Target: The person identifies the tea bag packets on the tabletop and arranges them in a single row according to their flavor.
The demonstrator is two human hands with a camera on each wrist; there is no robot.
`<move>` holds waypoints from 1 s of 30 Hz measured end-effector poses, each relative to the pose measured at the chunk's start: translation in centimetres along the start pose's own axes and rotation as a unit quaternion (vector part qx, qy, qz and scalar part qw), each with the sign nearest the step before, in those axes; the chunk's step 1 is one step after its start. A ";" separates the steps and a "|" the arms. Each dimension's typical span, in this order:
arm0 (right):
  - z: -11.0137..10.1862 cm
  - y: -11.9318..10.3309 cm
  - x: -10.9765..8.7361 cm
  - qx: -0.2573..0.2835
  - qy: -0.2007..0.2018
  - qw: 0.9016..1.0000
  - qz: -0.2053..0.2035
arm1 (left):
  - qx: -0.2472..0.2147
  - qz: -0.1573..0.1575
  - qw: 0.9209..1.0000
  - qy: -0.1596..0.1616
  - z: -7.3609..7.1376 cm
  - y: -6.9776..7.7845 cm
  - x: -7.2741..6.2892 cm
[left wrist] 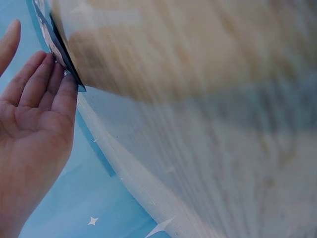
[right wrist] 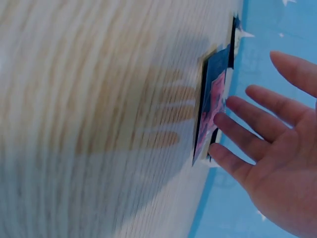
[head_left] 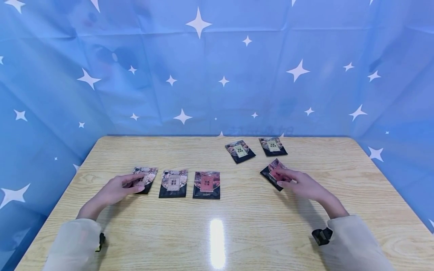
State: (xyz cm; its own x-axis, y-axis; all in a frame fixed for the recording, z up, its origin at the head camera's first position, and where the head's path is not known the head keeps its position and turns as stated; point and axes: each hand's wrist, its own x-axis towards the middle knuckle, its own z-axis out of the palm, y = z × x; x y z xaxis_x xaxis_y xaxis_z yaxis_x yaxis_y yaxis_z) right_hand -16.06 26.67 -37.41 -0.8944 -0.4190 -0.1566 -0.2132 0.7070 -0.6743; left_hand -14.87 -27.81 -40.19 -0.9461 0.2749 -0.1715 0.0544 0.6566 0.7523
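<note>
Sachet: black, red-labelled | right fingers spread | left fingers together, touching floral sachet

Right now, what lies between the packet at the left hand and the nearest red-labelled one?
The head view shows one pale-labelled packet between the leftmost packet and the red-labelled packet, with narrow bare gaps either side.

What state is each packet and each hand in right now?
Left hand: fingers extended, thumb apart
Leftmost floral packet: face up, partly covered by that hand
Other floral packet: flat, face up, untouched
Row's red packet: flat, face up, untouched
Right hand: fingers extended, spread
Angled red packet: face up, partly covered by that hand
Left green-label packet: face up, askew
Right green-label packet: face up, untouched
</note>
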 end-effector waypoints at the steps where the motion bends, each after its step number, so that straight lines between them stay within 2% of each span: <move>1: 0.0 0.0 0.0 -0.001 0.001 1.000 0.003 | 0.001 -0.001 1.000 0.000 0.0 0.0 0.0; 8: -0.2 -0.4 0.1 -0.021 0.006 1.000 0.017 | 0.001 -0.001 1.000 -0.002 0.0 -0.1 0.1; 17: 0.2 0.4 0.6 0.012 -0.014 1.000 0.020 | 0.000 0.000 1.000 -0.002 0.0 -0.1 0.0; 30: 0.3 0.1 0.9 -0.011 0.002 1.000 0.011 | 0.000 -0.008 1.000 -0.009 -0.1 0.0 0.1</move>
State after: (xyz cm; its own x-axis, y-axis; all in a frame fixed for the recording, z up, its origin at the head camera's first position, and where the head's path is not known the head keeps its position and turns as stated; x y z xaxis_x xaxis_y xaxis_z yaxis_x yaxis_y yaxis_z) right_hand -16.77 26.21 -37.82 -0.9003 -0.4014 -0.1681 -0.2024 0.7282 -0.6549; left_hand -14.94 -27.83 -40.14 -0.9412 0.2766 -0.1941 0.0396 0.6608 0.7495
